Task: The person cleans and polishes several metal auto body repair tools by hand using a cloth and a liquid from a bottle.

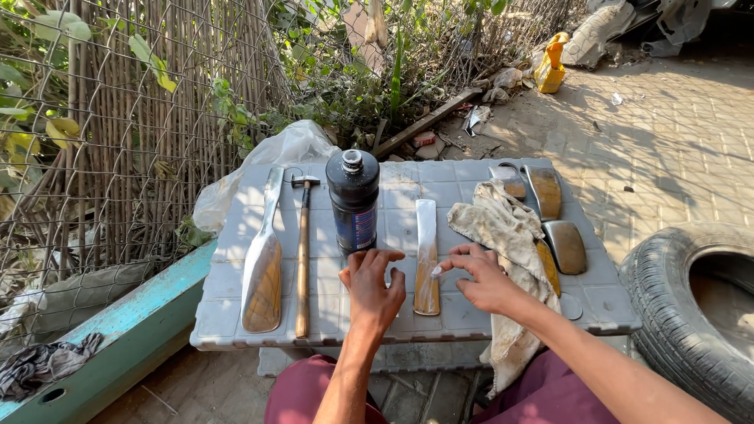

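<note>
Left hand (374, 289): I see it arched, fingers spread and released, tips on the surface (236, 275).
Right hand (481, 276): fingers loose, gripping nothing, beside the metal blade (426, 259).

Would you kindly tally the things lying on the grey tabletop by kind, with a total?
Flat metal body tools: 5, e.g. the long spoon and the flat blade
Hammer: 1
Dark bottle: 1
Cloth rag: 1
Total: 8
</note>
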